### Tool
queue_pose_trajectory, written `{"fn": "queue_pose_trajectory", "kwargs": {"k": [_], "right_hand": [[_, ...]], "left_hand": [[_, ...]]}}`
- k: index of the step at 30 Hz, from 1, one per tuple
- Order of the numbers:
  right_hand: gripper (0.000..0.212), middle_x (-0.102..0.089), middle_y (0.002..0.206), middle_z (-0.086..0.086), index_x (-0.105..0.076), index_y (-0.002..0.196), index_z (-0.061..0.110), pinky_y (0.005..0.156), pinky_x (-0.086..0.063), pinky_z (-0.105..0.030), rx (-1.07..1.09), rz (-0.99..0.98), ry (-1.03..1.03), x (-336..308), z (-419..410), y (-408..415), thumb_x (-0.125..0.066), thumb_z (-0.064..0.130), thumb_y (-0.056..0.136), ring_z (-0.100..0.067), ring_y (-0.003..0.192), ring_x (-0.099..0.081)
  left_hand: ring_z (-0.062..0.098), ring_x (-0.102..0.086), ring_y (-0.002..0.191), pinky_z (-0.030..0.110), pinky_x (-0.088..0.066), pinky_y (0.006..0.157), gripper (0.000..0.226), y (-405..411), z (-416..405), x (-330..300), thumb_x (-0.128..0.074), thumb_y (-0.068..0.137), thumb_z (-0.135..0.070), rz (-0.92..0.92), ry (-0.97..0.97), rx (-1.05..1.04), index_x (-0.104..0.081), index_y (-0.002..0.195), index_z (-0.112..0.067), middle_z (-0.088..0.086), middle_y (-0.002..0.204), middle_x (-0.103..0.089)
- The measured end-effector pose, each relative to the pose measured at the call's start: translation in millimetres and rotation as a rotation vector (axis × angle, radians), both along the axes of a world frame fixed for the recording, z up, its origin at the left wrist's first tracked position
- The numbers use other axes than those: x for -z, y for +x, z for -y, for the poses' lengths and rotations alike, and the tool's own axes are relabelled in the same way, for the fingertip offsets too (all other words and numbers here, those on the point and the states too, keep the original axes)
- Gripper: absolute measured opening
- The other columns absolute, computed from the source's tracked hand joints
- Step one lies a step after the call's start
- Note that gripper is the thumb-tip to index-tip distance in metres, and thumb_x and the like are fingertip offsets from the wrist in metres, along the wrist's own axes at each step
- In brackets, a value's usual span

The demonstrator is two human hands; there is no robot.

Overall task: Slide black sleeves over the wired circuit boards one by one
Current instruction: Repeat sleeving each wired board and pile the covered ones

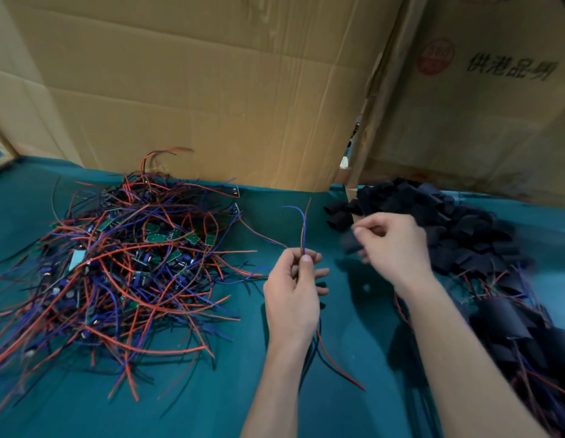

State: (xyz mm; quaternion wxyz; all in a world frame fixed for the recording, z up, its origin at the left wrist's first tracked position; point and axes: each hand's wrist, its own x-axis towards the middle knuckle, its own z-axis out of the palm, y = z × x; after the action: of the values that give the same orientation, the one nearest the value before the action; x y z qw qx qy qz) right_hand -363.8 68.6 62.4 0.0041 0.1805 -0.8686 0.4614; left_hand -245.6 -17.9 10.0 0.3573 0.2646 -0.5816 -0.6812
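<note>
My left hand (295, 290) grips one wired circuit board, pinching its red and blue wires (304, 227) so they stick up above the fingers; more wires trail down below the palm, and the board itself is hidden in the hand. My right hand (393, 245) pinches a black sleeve (350, 243), blurred, just right of the left hand. A tangled heap of green circuit boards with red and blue wires (123, 263) lies to the left. Loose black sleeves (439, 216) are piled at the back right.
Everything rests on a teal cloth-covered table (353, 358). Sleeved boards with wires (521, 336) lie in a pile at the right edge. Tall cardboard sheets (211, 90) and a printed carton (496, 105) wall off the back.
</note>
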Motion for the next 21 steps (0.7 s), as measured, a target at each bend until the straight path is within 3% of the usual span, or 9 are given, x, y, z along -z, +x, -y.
{"fn": "queue_pose_trajectory", "kwargs": {"k": [2, 5, 8, 10, 15, 21], "right_hand": [[0.023, -0.075, 0.072, 0.0, -0.076, 0.079, 0.024, 0.055, -0.056, -0.032, -0.164, 0.108, -0.205, 5, 8, 28, -0.067, 0.006, 0.09, -0.023, 0.061, -0.073], [0.023, -0.076, 0.074, -0.002, -0.075, 0.083, 0.022, 0.056, -0.057, -0.033, -0.239, 0.139, -0.299, 19, 12, 48, -0.066, 0.001, 0.089, -0.019, 0.058, -0.071], [0.013, -0.075, 0.072, -0.001, -0.072, 0.08, 0.02, 0.071, -0.061, -0.042, -0.191, 0.12, -0.276, 31, 6, 51, -0.073, 0.008, 0.083, -0.023, 0.067, -0.073], [0.015, -0.072, 0.065, -0.004, -0.068, 0.072, 0.016, 0.067, -0.057, -0.043, -0.19, 0.171, -0.271, 33, 0, 50, -0.079, 0.012, 0.082, -0.024, 0.062, -0.067], [0.019, -0.068, 0.067, -0.013, -0.071, 0.068, 0.011, 0.055, -0.05, -0.023, -0.388, 0.485, -0.444, 25, -9, 52, -0.079, 0.004, 0.083, -0.018, 0.06, -0.06], [0.018, -0.066, 0.067, -0.011, -0.07, 0.069, 0.011, 0.055, -0.047, -0.023, -0.469, 0.557, -0.46, 22, -16, 51, -0.081, 0.003, 0.08, -0.016, 0.057, -0.056]], "left_hand": [[0.012, -0.07, 0.063, 0.037, -0.059, 0.059, 0.021, 0, 2, 3, -0.049, 0.101, -0.011, 0.01, -0.054, -0.021, -0.061, 0.088, -0.022, -0.007, 0.077, -0.07], [0.024, -0.068, 0.059, 0.046, -0.06, 0.064, 0.018, 2, 6, 4, -0.051, 0.1, -0.009, 0.011, -0.07, -0.054, -0.059, 0.089, -0.021, 0.002, 0.071, -0.07], [0.018, -0.064, 0.059, 0.03, -0.055, 0.061, 0.018, 3, 5, 4, -0.051, 0.099, -0.007, 0.054, -0.163, -0.083, -0.061, 0.089, -0.018, -0.003, 0.07, -0.067], [0.013, -0.061, 0.068, 0.026, -0.05, 0.066, 0.017, 3, 3, 4, -0.053, 0.098, -0.01, 0.126, -0.297, -0.078, -0.063, 0.088, -0.018, -0.009, 0.074, -0.066], [0.005, -0.061, 0.075, 0.028, -0.049, 0.073, 0.016, 7, -1, 2, -0.056, 0.096, -0.011, 0.177, -0.408, -0.036, -0.067, 0.091, -0.022, -0.013, 0.079, -0.069], [0.005, -0.066, 0.084, 0.033, -0.054, 0.081, 0.018, 8, -3, 2, -0.055, 0.095, -0.017, 0.146, -0.388, 0.01, -0.068, 0.092, -0.029, -0.017, 0.087, -0.072]]}}
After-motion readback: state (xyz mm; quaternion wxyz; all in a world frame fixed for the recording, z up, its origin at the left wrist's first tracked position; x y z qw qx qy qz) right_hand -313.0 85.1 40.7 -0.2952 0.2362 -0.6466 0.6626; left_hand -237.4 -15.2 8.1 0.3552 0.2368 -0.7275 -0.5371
